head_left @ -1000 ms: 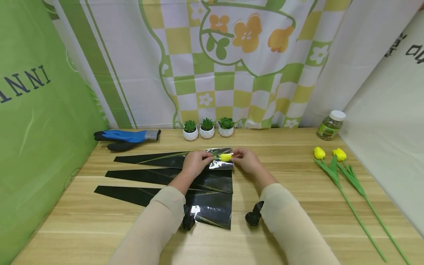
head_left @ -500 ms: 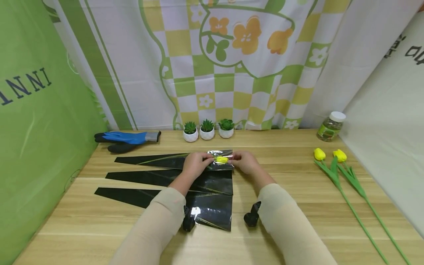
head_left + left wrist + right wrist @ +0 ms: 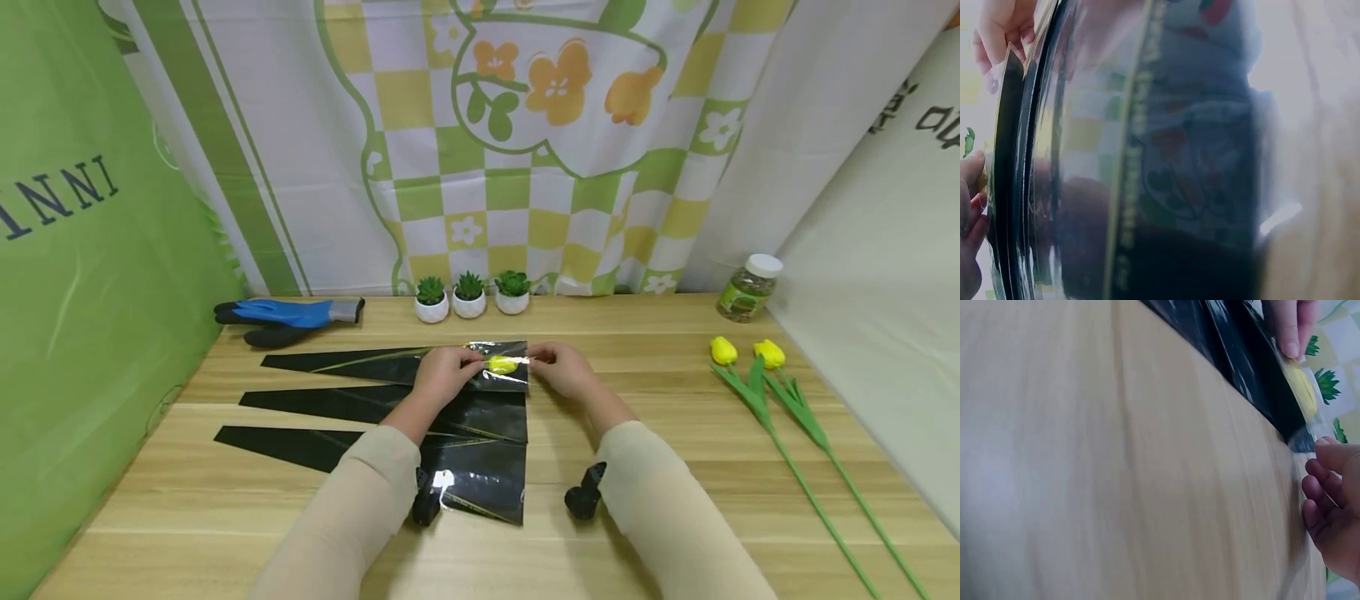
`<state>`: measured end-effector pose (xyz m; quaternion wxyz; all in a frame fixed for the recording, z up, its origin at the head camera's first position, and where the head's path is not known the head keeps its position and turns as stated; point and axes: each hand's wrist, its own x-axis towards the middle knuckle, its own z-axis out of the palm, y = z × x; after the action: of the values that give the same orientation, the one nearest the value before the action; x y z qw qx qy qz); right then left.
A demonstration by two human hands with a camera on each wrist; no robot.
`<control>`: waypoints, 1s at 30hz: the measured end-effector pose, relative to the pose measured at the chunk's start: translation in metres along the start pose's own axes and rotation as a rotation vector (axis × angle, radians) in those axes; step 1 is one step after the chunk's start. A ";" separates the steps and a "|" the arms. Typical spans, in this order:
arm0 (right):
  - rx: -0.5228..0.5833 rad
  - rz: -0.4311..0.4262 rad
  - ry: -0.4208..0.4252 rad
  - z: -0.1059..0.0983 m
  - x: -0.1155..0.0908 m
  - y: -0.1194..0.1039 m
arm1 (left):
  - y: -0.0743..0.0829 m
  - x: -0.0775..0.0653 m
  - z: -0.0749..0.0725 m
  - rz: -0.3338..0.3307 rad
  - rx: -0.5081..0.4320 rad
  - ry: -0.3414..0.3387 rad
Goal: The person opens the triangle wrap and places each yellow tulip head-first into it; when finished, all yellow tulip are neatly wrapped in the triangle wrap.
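Observation:
A yellow tulip (image 3: 502, 365) lies at the wide right end of the farthest black flower sleeve (image 3: 375, 365), with shiny clear film over its bloom. My left hand (image 3: 442, 373) pinches the tulip just left of the bloom; whether film lies between the fingers is unclear. At the sleeve's right end, my right hand (image 3: 564, 372) pinches the edge of the clear film. The right wrist view shows that thumb and fingertips on the film, beyond the tulip's tip. Nearer lie a middle black sleeve (image 3: 487, 412) and a front black sleeve (image 3: 487, 475), partly hidden by the left arm.
Two yellow tulips with long green stems (image 3: 787, 450) lie at the right. Behind the sleeves stand three small potted succulents (image 3: 468, 298). Blue-and-black gloves (image 3: 288, 315) lie back left, and a white-lidded jar (image 3: 748, 287) stands back right.
The bloom has shifted slightly left and now shows beneath the film. My right hand has drawn off it to the sleeve's right edge, while my left hand keeps nearly the same place.

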<state>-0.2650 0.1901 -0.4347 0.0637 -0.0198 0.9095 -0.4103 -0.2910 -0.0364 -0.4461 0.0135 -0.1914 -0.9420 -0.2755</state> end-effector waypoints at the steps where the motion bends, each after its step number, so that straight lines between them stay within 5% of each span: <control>1: 0.004 0.006 0.009 -0.003 -0.002 0.002 | 0.000 0.001 0.000 0.001 0.000 0.000; 16: 0.004 -0.018 0.048 -0.073 -0.077 0.051 | -0.002 0.013 -0.003 -0.007 0.009 0.006; 30: -0.202 0.028 0.129 -0.129 -0.153 0.090 | -0.003 0.024 -0.006 -0.067 -0.026 -0.019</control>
<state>-0.1286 0.3590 -0.4021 0.0082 0.0129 0.9486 -0.3162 -0.3144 -0.0337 -0.4393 -0.0074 -0.1625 -0.9443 -0.2861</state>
